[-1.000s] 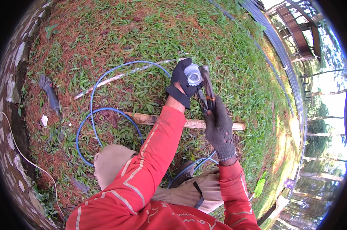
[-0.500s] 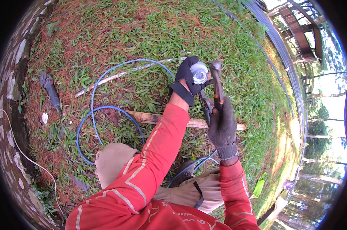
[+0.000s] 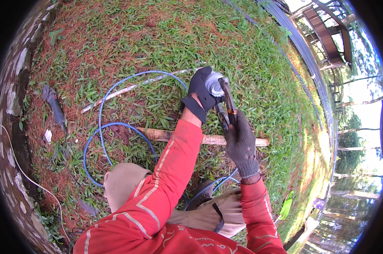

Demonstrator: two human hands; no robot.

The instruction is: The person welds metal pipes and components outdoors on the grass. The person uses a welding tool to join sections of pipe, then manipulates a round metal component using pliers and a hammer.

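Nearest to us, our knees in tan trousers [image 3: 128, 186] were folded on the grass, and from there both red sleeves reached out over the wooden stick [image 3: 208, 139] lying flat across the lawn; we'll place everything against that stick. Just beyond it, our right hand [image 3: 241, 142], in a dark knit glove, was wrapped tight round the handles of the pliers [image 3: 226, 103], whose tip stood against the edge of the round metal fitting [image 3: 214, 84]. A little farther past the stick, our left hand [image 3: 202, 91], gloved in black, was closed firmly round that fitting and held it up off the ground. How hard the pliers bit we could not tell. The work looked mid-way to us: tool and part were met, but nothing showed the part finished or set down. The blue hose [image 3: 115, 127] looped on the grass to the left of the stick, one run passing back under our legs. A thin pale pipe [image 3: 128, 89] lay beyond the stick, and well off to the left a grey tool [image 3: 55, 108] rested on the pine needles.
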